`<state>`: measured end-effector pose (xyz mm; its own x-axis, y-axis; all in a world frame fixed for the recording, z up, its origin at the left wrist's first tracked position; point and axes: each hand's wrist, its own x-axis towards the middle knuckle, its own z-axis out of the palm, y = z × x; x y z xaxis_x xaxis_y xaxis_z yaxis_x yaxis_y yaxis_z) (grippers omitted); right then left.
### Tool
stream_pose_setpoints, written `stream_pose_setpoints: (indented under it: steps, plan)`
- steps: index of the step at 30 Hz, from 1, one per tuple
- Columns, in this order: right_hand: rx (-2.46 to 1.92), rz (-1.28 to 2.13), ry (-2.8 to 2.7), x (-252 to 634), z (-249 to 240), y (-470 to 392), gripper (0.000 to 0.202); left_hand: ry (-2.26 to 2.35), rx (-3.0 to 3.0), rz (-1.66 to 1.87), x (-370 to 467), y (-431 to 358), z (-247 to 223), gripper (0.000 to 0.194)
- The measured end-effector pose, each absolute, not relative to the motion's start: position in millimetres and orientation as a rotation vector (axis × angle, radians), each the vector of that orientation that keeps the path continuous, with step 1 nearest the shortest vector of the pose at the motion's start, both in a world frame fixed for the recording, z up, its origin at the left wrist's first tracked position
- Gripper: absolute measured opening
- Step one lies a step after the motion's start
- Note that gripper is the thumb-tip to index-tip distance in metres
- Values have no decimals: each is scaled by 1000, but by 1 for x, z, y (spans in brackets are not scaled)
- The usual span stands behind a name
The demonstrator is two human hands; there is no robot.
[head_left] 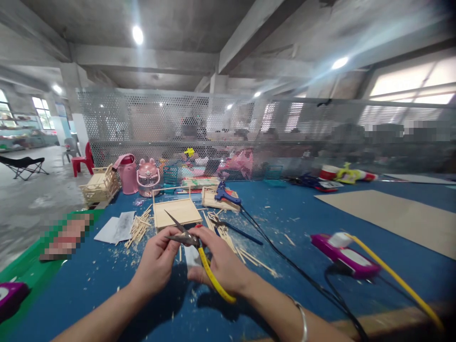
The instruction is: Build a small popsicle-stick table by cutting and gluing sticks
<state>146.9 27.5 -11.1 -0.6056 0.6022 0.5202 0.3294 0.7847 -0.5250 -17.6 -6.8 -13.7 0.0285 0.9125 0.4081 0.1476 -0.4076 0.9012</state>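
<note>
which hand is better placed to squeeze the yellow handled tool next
Probably the right hand: it is wrapped around the tool's yellow handle, while the left hand is up by the pointed blades.

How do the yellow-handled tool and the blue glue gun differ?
The yellow-handled tool is in the right hand; the glue gun is unheld. The tool shows spread metal tips; the glue gun, a blue body and black cord. Both are hand tools.

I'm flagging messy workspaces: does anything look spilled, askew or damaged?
Yes, litter: pale scraps are strewn across the blue tabletop, and loose sticks lie jumbled left of the wooden tray, pointing different ways. No damage stands out.
</note>
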Motion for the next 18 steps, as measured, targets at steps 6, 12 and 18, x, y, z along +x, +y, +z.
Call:
stream_pose_setpoints:
  steps: [6,12,18]
  plan:
    - [-715,494,-2273,146,-10,28,68,1195,1834,1474,-22,-8,-13,23]
    - [-689,520,-2294,147,-13,29,68,1171,1789,1426,-21,-9,-9,25]
    - [-617,499,-2304,150,-15,30,71,1124,1690,1397,-18,-10,-9,28]
